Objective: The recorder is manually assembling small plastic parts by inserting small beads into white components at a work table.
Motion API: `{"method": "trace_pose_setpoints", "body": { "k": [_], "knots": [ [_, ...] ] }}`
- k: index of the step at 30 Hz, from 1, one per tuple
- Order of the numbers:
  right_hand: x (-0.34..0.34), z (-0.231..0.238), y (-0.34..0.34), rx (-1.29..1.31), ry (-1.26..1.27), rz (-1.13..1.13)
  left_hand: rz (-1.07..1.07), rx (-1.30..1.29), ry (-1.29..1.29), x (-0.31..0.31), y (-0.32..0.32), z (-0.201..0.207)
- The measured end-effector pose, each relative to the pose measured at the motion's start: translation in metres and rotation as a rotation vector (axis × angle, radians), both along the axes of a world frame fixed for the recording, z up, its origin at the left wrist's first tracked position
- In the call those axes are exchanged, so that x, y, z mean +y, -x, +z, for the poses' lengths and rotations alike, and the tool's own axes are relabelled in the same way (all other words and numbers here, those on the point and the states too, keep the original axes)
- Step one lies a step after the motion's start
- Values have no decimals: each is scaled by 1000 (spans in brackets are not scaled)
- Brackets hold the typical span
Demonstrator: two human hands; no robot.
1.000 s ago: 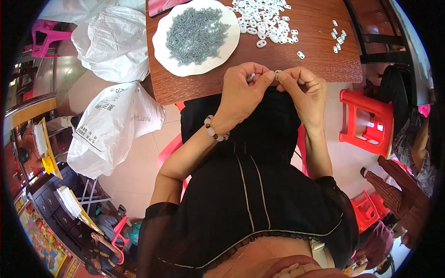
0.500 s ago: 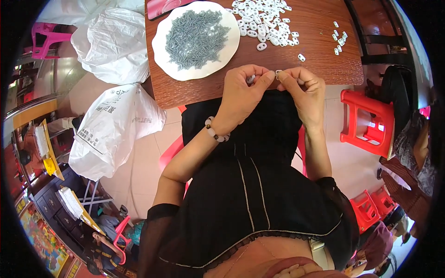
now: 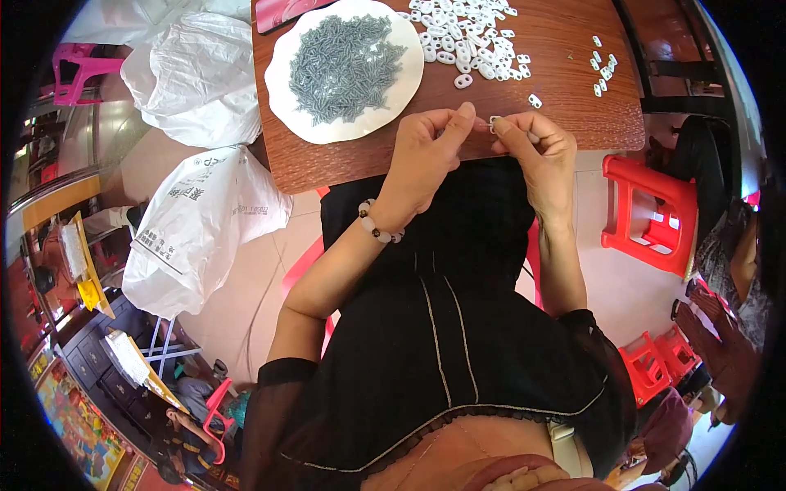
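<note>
My right hand (image 3: 547, 159) pinches a small white oval piece (image 3: 494, 123) with a hole in it, just past the near edge of the brown table (image 3: 327, 168). To its left is my left hand (image 3: 426, 159), thumb and fingertips pressed together and apart from the white piece. What it holds is mostly hidden; a bit of grey shows by the fingers. A white wavy-rimmed plate (image 3: 277, 86) lies beyond my left hand, heaped with small grey ridged pieces (image 3: 344, 69). Several loose white two-holed ovals (image 3: 471, 41) are piled to the right of the plate.
A few white ovals (image 3: 604, 69) lie apart near the table's right side. A pink flat object (image 3: 282, 12) sits at the back left corner. White sacks (image 3: 201, 229) stand on the floor at left, a red stool (image 3: 651, 217) at right. People sit farther off.
My left hand has drawn back slightly to the left and its fingertips have tipped up, parting from the white piece. My right hand still pinches that piece.
</note>
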State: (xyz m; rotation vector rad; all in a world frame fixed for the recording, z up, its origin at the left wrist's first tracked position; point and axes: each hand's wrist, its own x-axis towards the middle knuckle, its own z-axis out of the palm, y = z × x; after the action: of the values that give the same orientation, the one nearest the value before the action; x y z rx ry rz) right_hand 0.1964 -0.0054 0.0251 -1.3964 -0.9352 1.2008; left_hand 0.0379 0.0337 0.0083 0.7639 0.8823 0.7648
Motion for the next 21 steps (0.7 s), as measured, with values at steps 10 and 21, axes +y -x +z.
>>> {"method": "trace_pose_setpoints", "body": {
  "k": [10,21],
  "knots": [
    [13,-1,-4,75,19,55,90,88,-43,5,-4,-2],
    [24,-9,-2,-63,27,20,172,257,-153,12,-16,-10]
  ]
}}
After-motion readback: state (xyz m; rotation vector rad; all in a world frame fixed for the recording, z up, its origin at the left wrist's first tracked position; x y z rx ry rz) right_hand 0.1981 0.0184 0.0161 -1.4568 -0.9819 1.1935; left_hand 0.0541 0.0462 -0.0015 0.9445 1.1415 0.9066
